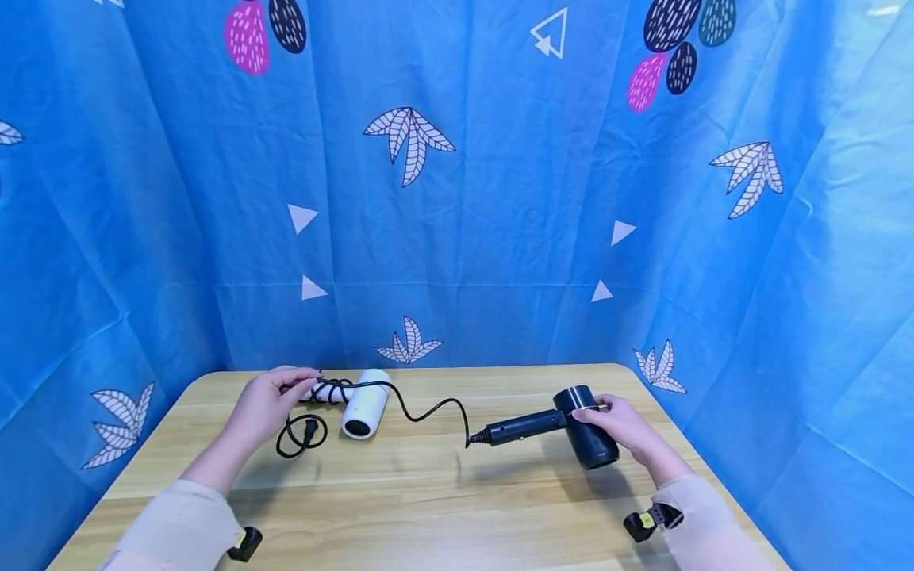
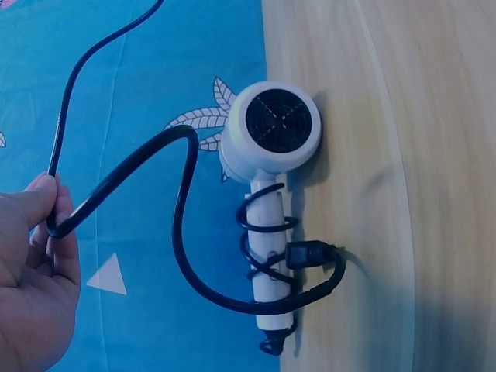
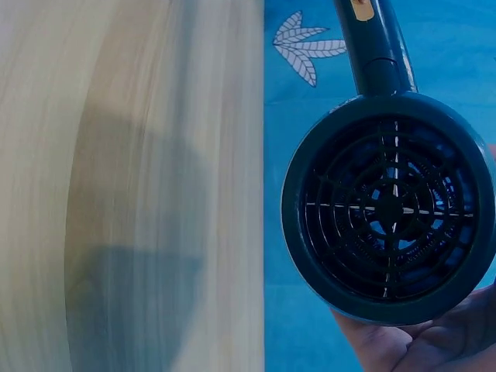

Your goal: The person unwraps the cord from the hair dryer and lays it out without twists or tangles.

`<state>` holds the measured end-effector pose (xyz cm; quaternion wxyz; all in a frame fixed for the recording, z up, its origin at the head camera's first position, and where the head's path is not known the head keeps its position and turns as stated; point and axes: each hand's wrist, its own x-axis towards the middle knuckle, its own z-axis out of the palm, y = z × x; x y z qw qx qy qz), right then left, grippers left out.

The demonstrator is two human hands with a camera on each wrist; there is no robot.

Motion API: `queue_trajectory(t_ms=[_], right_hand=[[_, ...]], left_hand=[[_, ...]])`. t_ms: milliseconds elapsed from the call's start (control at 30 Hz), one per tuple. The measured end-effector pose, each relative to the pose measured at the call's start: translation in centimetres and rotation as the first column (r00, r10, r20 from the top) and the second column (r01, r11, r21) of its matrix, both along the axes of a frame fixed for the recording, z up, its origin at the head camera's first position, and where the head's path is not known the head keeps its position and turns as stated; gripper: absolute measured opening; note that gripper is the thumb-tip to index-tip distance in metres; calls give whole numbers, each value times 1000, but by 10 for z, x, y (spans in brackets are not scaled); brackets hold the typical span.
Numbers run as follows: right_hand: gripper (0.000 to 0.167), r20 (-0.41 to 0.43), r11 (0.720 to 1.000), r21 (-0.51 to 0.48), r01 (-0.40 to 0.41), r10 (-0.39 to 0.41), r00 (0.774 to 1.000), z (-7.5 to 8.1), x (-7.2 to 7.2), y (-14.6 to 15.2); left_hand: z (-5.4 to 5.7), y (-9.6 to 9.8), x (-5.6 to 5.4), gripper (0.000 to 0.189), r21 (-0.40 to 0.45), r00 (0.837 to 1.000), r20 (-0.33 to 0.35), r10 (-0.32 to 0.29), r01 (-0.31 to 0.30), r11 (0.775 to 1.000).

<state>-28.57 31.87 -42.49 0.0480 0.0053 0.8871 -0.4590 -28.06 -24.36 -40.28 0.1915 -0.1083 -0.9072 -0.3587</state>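
My right hand (image 1: 620, 422) grips the barrel of a black hair dryer (image 1: 589, 436) over the right side of the table, its handle pointing left. In the right wrist view the round rear grille (image 3: 387, 209) faces the camera. A black cord (image 1: 428, 414) runs from the handle's end across to my left hand (image 1: 266, 403), which pinches it between thumb and fingers. Below that hand hangs the cord's loop with its plug (image 1: 310, 431). Behind it lies a white hair dryer (image 1: 366, 406) on the table; its own black cord is wound round the handle (image 2: 269, 240).
The light wooden table (image 1: 400, 507) has rounded far corners. A blue patterned curtain (image 1: 464, 198) hangs behind it and along both sides. Small black devices sit at my left wrist (image 1: 245, 544) and right wrist (image 1: 640, 525).
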Motion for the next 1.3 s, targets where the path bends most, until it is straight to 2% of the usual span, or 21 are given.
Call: queue_trajectory(t_ms=[433,700,967,1100,1300], right_hand=[[79,23,999,-30,31,-30,999,3,-1,17],[82,58,998,-40,55,-52,997,7,2,27],[79,60,996,-54,71,-68,996,7,4,37],[80,57,996,-43,73,-71,996,8,4,43],[80,72,995,-38,93,-90,993,4,3,56]], left_hand=[[0,-16,7,24,-50,1000,-11,15,-16,999],[-6,-24,9,19,-78,1000,-16,11,-12,997],[-11,-30,14,16,-117,999,-33,6,-10,993],[-12,-33,17,16,-134,1000,-3,-10,10,991],[-16,-38,22,14,-165,997,10,-76,76,983]])
